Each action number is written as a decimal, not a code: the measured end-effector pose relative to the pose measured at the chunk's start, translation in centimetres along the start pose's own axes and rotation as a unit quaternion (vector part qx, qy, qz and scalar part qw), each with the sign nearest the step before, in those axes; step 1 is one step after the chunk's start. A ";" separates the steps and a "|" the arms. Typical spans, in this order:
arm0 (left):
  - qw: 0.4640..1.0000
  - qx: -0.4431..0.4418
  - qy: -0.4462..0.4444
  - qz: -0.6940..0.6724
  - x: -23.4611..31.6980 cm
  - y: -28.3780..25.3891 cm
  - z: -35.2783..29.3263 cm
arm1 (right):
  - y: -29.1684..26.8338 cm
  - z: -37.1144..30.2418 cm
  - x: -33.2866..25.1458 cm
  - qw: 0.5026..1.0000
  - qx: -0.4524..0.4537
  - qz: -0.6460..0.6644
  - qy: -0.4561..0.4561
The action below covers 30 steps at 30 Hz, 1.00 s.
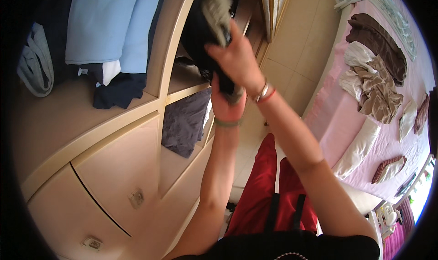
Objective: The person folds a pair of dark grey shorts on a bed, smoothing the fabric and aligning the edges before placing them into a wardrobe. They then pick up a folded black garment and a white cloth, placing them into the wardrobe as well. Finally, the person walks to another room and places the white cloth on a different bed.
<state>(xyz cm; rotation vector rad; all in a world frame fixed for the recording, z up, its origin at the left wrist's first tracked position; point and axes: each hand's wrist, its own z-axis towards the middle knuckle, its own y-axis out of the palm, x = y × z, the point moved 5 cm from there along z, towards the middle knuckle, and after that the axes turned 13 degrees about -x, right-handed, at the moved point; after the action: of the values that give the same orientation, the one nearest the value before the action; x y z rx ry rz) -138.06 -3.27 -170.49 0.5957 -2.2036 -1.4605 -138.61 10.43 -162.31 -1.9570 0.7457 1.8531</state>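
Both hands raised to the wardrobe (pixel 150 123), at the front edge of its upper right shelf (pixel 187 84). Right hand (pixel 237 61) clenched over a bundle of dark folded clothes (pixel 200 36) topped by an olive-grey piece (pixel 218 9); left hand (pixel 226 105) underneath, propping the lower end, its grip mostly hidden behind the right wrist, so closed or loose cannot be told. Bundle partly inside the compartment, partly overhanging the shelf's front edge.

Likely trouble: soft stack sagging or sliding apart if pushed in crooked; top piece slipping off the back of the pile; catching on the upright divider (pixel 175 41); hem of the grey folded garment (pixel 185 123) on the shelf below, already drooping over its edge, easily dragged out.

Materials: pale, smooth laminated wood, flat drawer fronts (pixel 114 168) with recessed pulls. Limp knit and woven cloth throughout; pale blue quilted bulk (pixel 109 22) in the left compartment. Pink sheeted bed (pixel 337 118) to the right, with brown and cream crumpled garments (pixel 374 77) along its far side.
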 end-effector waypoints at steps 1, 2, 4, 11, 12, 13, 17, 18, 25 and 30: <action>0.999 0.005 0.030 0.038 0.4 1.3 1.2 | -0.5 2.2 1.4 0.991 -0.012 0.133 -0.003; 0.995 0.009 0.060 0.075 0.9 2.7 2.3 | -0.7 4.1 2.7 0.964 -0.024 0.264 -0.006; 0.958 0.036 0.111 0.260 2.5 5.4 3.9 | -1.4 5.8 3.3 0.924 -0.039 0.370 0.085; 0.758 0.209 0.374 0.492 7.0 8.1 6.2 | 2.8 11.1 4.8 0.840 -0.100 0.532 0.030; 0.765 0.205 0.347 0.503 6.5 7.4 6.3 | 3.3 11.4 6.5 0.828 -0.098 0.550 0.044; 0.779 0.191 0.307 0.513 4.5 6.9 6.5 | 2.3 11.8 10.7 0.835 -0.049 0.542 0.078; 0.714 0.234 0.209 0.626 4.6 4.0 4.9 | 2.8 9.7 12.6 0.883 -0.080 0.414 0.209; 0.702 0.238 0.195 0.642 4.3 4.2 5.0 | 2.6 10.4 12.3 0.889 -0.079 0.392 0.223; 0.564 0.179 0.166 0.789 5.4 1.3 9.9 | 1.8 9.3 12.2 0.966 -0.004 0.206 0.158; 0.490 0.226 0.199 0.818 6.7 1.8 9.2 | 0.2 6.1 8.2 0.990 0.012 -0.109 0.083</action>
<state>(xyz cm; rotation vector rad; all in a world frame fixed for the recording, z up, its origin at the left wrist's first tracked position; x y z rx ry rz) -148.99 0.42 -171.35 -0.8920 -1.4593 0.3165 -143.61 12.64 -170.92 -2.1043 0.5698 1.5624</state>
